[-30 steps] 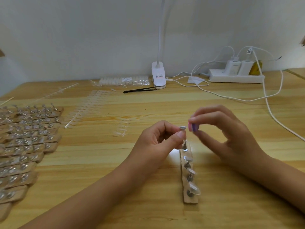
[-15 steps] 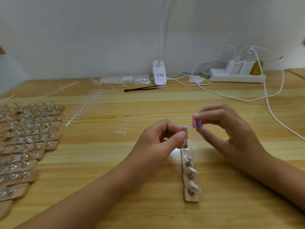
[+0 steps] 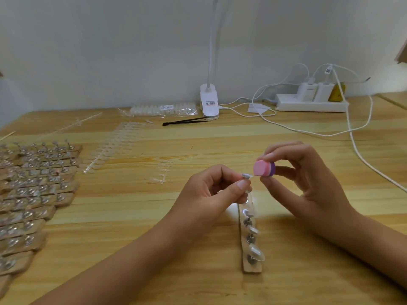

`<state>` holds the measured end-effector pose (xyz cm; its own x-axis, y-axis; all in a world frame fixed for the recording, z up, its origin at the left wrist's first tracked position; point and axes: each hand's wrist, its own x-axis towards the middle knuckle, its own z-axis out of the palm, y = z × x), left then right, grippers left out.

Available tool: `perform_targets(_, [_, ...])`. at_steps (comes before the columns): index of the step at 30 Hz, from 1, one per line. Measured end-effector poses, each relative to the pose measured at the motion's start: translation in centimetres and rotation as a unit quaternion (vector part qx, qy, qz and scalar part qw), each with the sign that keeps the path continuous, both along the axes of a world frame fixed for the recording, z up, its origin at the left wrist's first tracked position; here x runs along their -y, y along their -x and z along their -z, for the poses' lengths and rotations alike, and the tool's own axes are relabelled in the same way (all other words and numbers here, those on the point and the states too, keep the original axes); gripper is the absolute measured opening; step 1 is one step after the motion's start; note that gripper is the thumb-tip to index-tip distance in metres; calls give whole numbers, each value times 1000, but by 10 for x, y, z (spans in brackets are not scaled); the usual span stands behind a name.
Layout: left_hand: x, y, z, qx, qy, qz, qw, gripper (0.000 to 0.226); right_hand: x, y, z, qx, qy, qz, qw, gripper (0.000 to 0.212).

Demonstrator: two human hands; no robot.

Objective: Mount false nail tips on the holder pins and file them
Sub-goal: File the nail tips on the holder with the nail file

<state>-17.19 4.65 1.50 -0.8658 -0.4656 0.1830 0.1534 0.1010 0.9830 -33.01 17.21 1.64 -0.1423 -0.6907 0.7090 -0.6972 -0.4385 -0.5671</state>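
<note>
**Q:** Where is the nail tip, and what holds it?

**A:** The nail tip (image 3: 246, 175) sits on the farthest pin of the holder strip (image 3: 251, 269), which lies on the table (image 3: 136, 216). The left hand (image 3: 211, 192) pinches that pin between thumb and fingers, just under the tip. The right hand (image 3: 312, 183) grasps a file block (image 3: 263, 168), pink and purple, between thumb and fingertips. Its pink face is just beside the tip's edge; whether they touch cannot be told.

**Q:** How far along is this strip?

**A:** Mounting here looks finished, since 3 more tips show on the pins nearer the camera. Filing appears to be under way at the farthest pin. Whether the 3 nearer tips are already filed cannot be seen.

**Q:** And the task as a whole?

**A:** At the left, a pile of strips (image 3: 33, 183) carrying mounted tips suggests that much is done. Loose racks of tips (image 3: 110, 148) and a bag of tips (image 3: 163, 108) farther back suggest that more remains. The lamp clip (image 3: 209, 102), tweezers (image 3: 185, 122) and power strip (image 3: 310, 105) lie well apart near the wall.
</note>
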Motion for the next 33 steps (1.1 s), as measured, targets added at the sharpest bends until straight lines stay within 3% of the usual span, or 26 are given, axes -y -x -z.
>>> perform_targets(4, [1,0,0,1,9,-5,1000,9,1,-2,0,-73,17,-1,997,28])
perform_targets(10, [0,0,0,2,22,-4,1000,7,0,0,0,-71,23,-4,997,28])
perform_targets(14, [-1,-1,0,1,21,2,1000,9,1,-1,1,-9,11,-4,1000,30])
perform_targets(20, [0,0,1,1,21,-5,1000,5,0,-2,2,-22,2,5,1000,27])
perform_targets(25, [1,0,0,-3,19,-11,1000,8,1,-3,-1,-88,15,21,996,23])
perform_targets(33, [2,0,0,-10,21,-20,1000,6,2,-1,0,-89,1,47,995,24])
